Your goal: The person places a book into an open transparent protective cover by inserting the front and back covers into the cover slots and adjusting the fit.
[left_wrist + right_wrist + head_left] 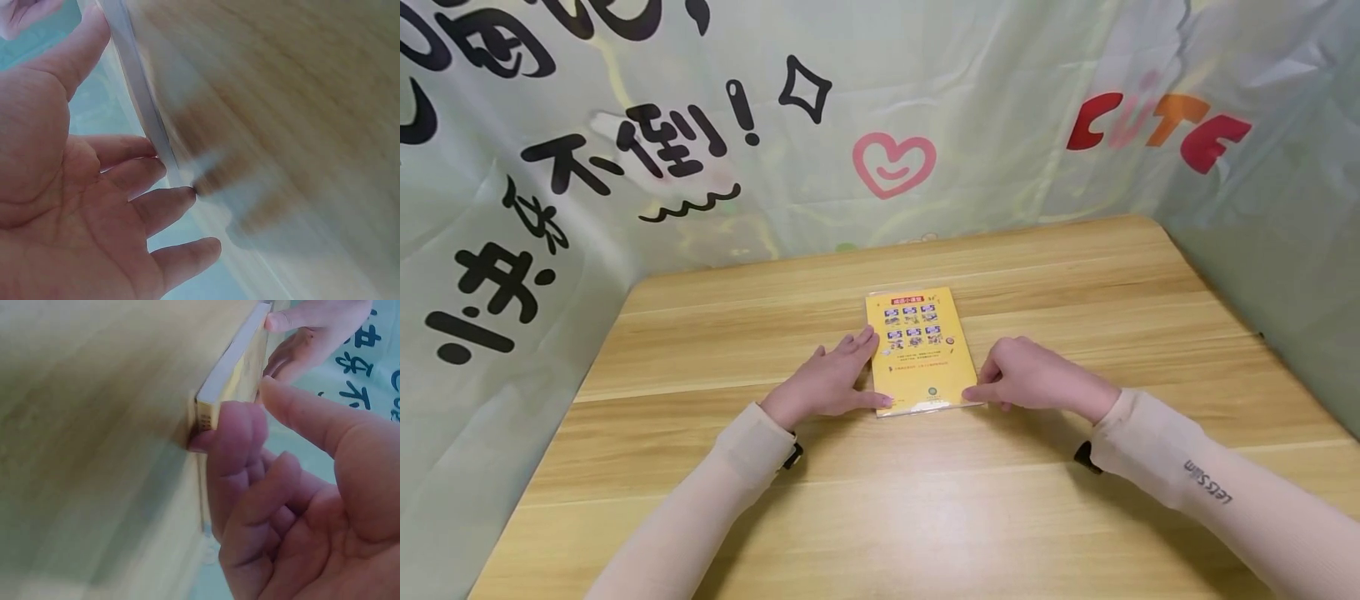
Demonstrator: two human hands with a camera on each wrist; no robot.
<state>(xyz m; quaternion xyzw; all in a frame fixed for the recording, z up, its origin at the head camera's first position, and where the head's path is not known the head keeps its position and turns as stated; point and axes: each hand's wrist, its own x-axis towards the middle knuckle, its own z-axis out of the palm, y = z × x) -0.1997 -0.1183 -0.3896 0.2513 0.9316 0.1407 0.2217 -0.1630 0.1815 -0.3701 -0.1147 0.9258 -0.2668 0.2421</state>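
Note:
A thin yellow book (917, 350) with a red title label and small pictures lies flat on the wooden table. My left hand (835, 375) rests along its left side, fingers extended at the edge, thumb on the near left corner. Those fingertips also meet the side of the book (139, 78) in the left wrist view. At the near right corner my right hand (1037, 375) pinches the book, thumb on the cover. From the right wrist, curled fingers (234, 437) show at the corner of the book (232, 359), one fingertip reaching under it.
The wooden table (737, 325) has a rounded far right corner. Behind it and at both sides hangs a pale printed cloth (1000, 100) with black characters, a pink heart and the word CUTE. Dark bands show at both sleeve cuffs.

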